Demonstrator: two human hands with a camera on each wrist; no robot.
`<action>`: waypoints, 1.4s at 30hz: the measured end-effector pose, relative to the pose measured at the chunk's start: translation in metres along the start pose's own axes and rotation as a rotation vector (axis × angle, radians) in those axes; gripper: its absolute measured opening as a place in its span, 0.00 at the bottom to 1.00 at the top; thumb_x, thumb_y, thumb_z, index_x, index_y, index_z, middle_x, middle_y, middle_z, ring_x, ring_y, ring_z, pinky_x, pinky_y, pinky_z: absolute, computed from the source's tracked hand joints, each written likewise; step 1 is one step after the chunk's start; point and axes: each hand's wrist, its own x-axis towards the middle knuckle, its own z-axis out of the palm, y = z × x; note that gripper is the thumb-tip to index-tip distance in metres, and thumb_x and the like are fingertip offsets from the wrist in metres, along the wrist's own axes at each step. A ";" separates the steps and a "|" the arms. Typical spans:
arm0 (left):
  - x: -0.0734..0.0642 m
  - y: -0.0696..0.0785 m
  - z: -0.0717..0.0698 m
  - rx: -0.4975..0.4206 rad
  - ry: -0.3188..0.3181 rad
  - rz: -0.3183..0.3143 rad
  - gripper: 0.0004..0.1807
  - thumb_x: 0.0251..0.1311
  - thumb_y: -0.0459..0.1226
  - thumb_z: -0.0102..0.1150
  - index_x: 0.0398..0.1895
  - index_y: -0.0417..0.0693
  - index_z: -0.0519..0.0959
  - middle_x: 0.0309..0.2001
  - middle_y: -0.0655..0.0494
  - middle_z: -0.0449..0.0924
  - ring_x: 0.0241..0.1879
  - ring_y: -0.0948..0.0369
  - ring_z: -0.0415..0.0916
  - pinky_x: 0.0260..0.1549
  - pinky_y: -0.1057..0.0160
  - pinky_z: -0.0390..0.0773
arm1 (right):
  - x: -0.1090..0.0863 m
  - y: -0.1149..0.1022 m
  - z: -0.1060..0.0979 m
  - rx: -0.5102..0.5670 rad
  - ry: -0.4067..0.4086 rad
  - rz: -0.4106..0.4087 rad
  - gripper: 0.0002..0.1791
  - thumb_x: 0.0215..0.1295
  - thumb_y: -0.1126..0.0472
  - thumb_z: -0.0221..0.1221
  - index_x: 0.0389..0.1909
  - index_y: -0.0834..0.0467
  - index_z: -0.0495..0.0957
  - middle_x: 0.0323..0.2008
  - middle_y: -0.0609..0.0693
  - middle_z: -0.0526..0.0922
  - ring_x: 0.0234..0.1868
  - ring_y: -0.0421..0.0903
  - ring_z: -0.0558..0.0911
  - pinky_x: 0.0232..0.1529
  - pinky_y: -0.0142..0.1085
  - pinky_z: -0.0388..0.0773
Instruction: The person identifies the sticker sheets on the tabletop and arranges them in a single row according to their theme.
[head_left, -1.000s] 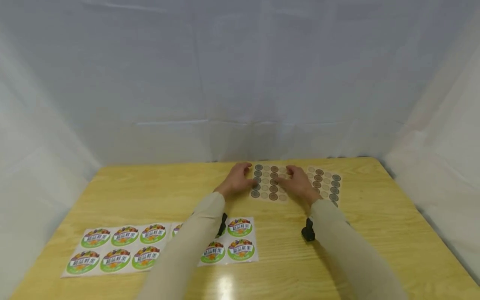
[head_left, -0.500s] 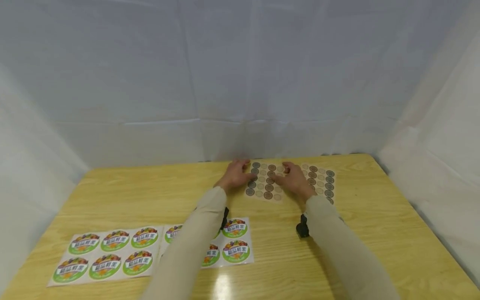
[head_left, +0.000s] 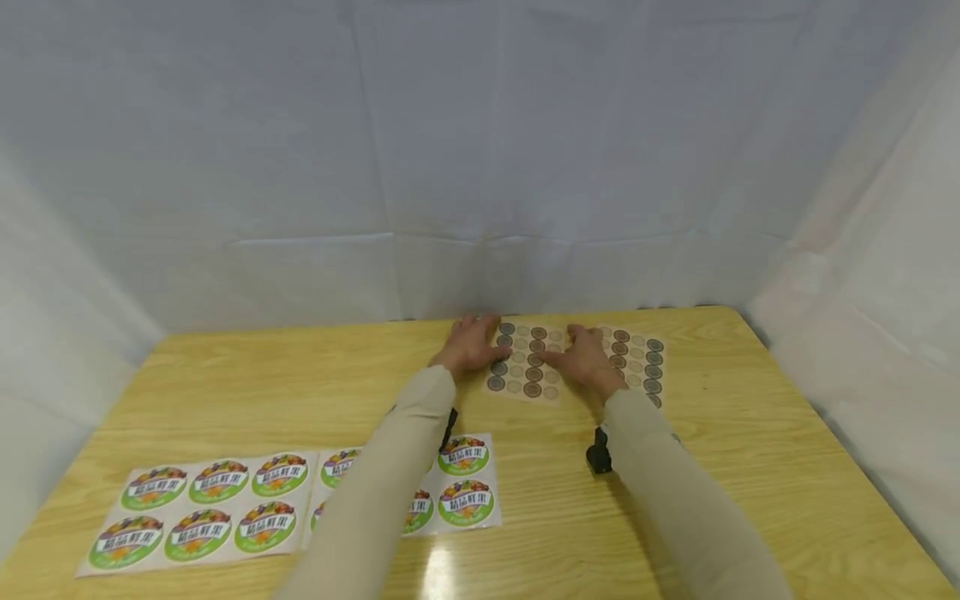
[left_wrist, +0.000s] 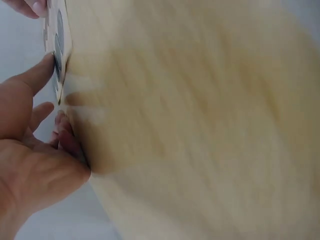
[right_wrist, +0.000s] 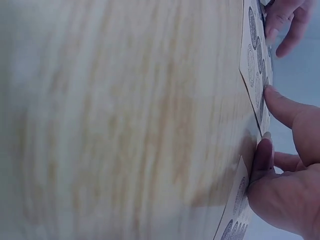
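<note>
A tan sheet of small round stickers [head_left: 523, 363], in grey, brown and pale columns, lies flat near the table's far edge. My left hand [head_left: 469, 346] rests at its left side, thumb on a grey sticker and the other fingers along the edge. Opposite it, my right hand [head_left: 585, 358] touches the sheet's right side with thumb and fingertips. In the left wrist view the left thumb [left_wrist: 42, 75] presses on the sheet. The right thumb [right_wrist: 285, 107] does the same in the right wrist view. A second similar sheet [head_left: 636, 362] lies just right, partly covered by my right hand.
Two white sheets of large fruit-label stickers lie side by side at the front left: one sheet [head_left: 197, 508] shows in full, the other sheet [head_left: 465, 479] is partly hidden by my left sleeve [head_left: 375, 492]. White sheeting [head_left: 480, 150] stands behind the wooden table [head_left: 712, 467].
The head view has shifted, so everything lies a little farther left in it. Both hands stay at the sides of the same tan sticker sheet, with little visible movement.
</note>
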 end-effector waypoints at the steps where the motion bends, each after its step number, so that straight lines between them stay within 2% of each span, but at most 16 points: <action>1: 0.001 0.000 -0.001 0.002 -0.011 0.002 0.35 0.63 0.48 0.59 0.70 0.43 0.62 0.66 0.44 0.63 0.67 0.47 0.54 0.66 0.53 0.49 | 0.000 0.000 0.000 -0.021 -0.003 -0.008 0.47 0.65 0.44 0.59 0.73 0.65 0.48 0.68 0.69 0.46 0.60 0.62 0.66 0.59 0.53 0.65; 6: 0.003 -0.002 -0.001 0.000 -0.058 0.000 0.36 0.63 0.48 0.59 0.70 0.43 0.61 0.68 0.44 0.62 0.68 0.47 0.52 0.65 0.52 0.50 | 0.002 -0.003 -0.003 -0.075 -0.040 -0.020 0.44 0.67 0.46 0.57 0.73 0.64 0.48 0.66 0.68 0.52 0.64 0.62 0.62 0.61 0.54 0.62; 10: 0.003 -0.002 -0.002 -0.021 -0.069 -0.020 0.38 0.62 0.48 0.60 0.71 0.43 0.60 0.68 0.45 0.60 0.69 0.48 0.50 0.66 0.53 0.48 | 0.004 -0.004 -0.005 -0.111 -0.059 -0.036 0.43 0.67 0.47 0.56 0.73 0.64 0.48 0.65 0.68 0.55 0.65 0.62 0.60 0.62 0.54 0.61; 16: 0.005 0.000 0.000 -0.038 -0.053 -0.018 0.37 0.61 0.47 0.62 0.70 0.42 0.62 0.68 0.45 0.61 0.68 0.49 0.52 0.67 0.55 0.47 | 0.004 -0.004 -0.009 -0.089 -0.068 -0.025 0.43 0.66 0.48 0.58 0.73 0.63 0.49 0.65 0.66 0.57 0.65 0.62 0.60 0.61 0.54 0.61; 22: 0.002 -0.001 -0.001 -0.099 -0.039 -0.048 0.37 0.56 0.46 0.67 0.67 0.46 0.66 0.64 0.43 0.63 0.64 0.47 0.56 0.64 0.54 0.55 | 0.005 -0.004 -0.008 -0.090 -0.079 -0.041 0.42 0.66 0.50 0.59 0.72 0.64 0.51 0.63 0.67 0.59 0.62 0.61 0.63 0.59 0.53 0.63; 28: -0.001 -0.002 -0.003 -0.135 -0.063 -0.049 0.40 0.52 0.47 0.70 0.67 0.47 0.66 0.61 0.42 0.65 0.61 0.47 0.58 0.61 0.52 0.59 | 0.005 -0.004 -0.010 -0.078 -0.118 -0.065 0.41 0.66 0.52 0.60 0.73 0.62 0.52 0.64 0.67 0.57 0.64 0.62 0.61 0.60 0.53 0.62; 35: 0.001 -0.003 0.002 -0.109 -0.030 -0.025 0.40 0.51 0.48 0.71 0.65 0.42 0.67 0.56 0.43 0.68 0.58 0.48 0.61 0.59 0.54 0.60 | 0.004 -0.004 -0.013 -0.120 -0.114 -0.079 0.41 0.65 0.51 0.61 0.72 0.61 0.54 0.63 0.68 0.59 0.61 0.62 0.64 0.60 0.54 0.63; 42: 0.001 -0.001 0.007 -0.123 0.001 -0.053 0.39 0.50 0.49 0.72 0.61 0.40 0.68 0.52 0.45 0.68 0.54 0.50 0.62 0.55 0.55 0.64 | 0.007 0.000 -0.014 -0.126 -0.103 -0.087 0.40 0.64 0.51 0.62 0.71 0.62 0.55 0.62 0.69 0.60 0.61 0.63 0.64 0.61 0.53 0.61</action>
